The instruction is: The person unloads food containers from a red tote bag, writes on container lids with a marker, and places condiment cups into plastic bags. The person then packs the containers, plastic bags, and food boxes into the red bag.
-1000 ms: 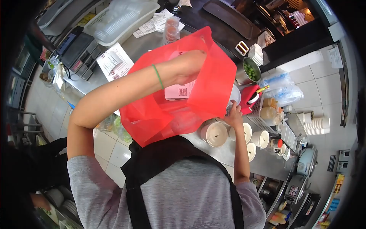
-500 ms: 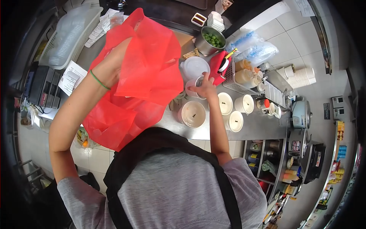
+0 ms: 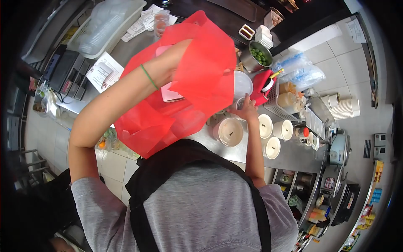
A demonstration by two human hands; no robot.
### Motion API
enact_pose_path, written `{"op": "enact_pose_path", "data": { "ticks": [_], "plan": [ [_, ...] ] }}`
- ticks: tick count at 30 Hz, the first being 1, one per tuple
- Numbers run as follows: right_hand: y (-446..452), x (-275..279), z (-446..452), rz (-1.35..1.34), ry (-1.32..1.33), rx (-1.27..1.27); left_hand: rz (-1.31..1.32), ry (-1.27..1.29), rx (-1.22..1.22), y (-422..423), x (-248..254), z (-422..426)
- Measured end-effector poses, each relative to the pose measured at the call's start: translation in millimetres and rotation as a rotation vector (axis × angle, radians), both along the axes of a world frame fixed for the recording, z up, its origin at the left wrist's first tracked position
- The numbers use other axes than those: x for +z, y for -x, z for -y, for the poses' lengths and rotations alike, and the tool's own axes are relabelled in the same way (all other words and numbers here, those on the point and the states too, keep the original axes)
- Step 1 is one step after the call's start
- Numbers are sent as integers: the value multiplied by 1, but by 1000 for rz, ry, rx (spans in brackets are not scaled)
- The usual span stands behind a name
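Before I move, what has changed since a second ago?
The red bag has shifted left, away from the metal pot, uncovering more of the round translucent lid. Its side now hides more of the left hand. No new hold or release shows. The right hand stays at the small clear tub, and the cream bowls stand as before.

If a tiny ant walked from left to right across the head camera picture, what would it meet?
Black drawer unit → printed paper → red bag → right hand → red-lidded jar → stacked white tubs.
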State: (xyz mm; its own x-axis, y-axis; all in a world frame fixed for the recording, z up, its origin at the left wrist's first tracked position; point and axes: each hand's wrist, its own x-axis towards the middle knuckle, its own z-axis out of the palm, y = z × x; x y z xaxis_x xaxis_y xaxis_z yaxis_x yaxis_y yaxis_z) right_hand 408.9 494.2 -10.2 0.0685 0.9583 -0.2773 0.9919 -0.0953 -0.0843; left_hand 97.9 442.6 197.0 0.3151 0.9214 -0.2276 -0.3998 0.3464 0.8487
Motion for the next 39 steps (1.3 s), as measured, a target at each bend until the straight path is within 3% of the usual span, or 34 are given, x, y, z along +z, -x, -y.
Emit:
{"op": "enact_pose_path", "data": {
  "ticks": [1, 3, 5, 7, 9, 10, 11, 13, 14, 15, 16, 17, 19, 20, 22, 26, 39],
  "plan": [
    [-8, 4, 3, -2, -2, 13, -56, 70, 37, 0, 4, 2],
    [-17, 15, 7, -73, -346, 299, -92, 39, 61, 4, 5, 1],
    [39, 141, 43, -570, 62, 284, -115, -16, 76, 5, 7, 1],
    [87, 186, 83, -1248, 252, 588, -143, -63, 67, 3, 7, 1],
    [143, 184, 99, -1223, 77, 925, -169, -111, 59, -1, 5, -2],
    [161, 171, 92, -1075, -141, 973, -191, -128, 57, -3, -2, -6],
    [170, 154, 78, -916, -352, 1009, -198, -136, 47, -3, -13, -15],
    [159, 129, 51, -464, -199, 818, -207, -282, -51, 5, -43, -35],
    [151, 127, 37, -460, -216, 825, -235, -426, -8, 9, -42, -26],
    [140, 127, 25, -267, -451, 896, -262, -566, 38, 14, -42, -9],
    [129, 124, 15, -70, -681, 950, -384, -418, 38, 27, -58, 2],
    [115, 103, 0, -73, -693, 945, -508, -268, 35, 42, -72, 13],
    [94, 58, -23, -949, -561, 645, -490, 104, -64, 59, -74, 40],
    [102, 104, -7, -299, -973, 935, -499, 101, -71, 60, -77, 41],
    [113, 95, -14, -265, -870, 927, -294, 106, 108, 58, -88, 40],
    [119, 67, -21, -536, -541, 838, -108, 146, 215, 48, -108, 27],
    [126, 39, -37, -1461, 448, 280, 53, 190, 324, 18, -140, 4]
  ]
}}
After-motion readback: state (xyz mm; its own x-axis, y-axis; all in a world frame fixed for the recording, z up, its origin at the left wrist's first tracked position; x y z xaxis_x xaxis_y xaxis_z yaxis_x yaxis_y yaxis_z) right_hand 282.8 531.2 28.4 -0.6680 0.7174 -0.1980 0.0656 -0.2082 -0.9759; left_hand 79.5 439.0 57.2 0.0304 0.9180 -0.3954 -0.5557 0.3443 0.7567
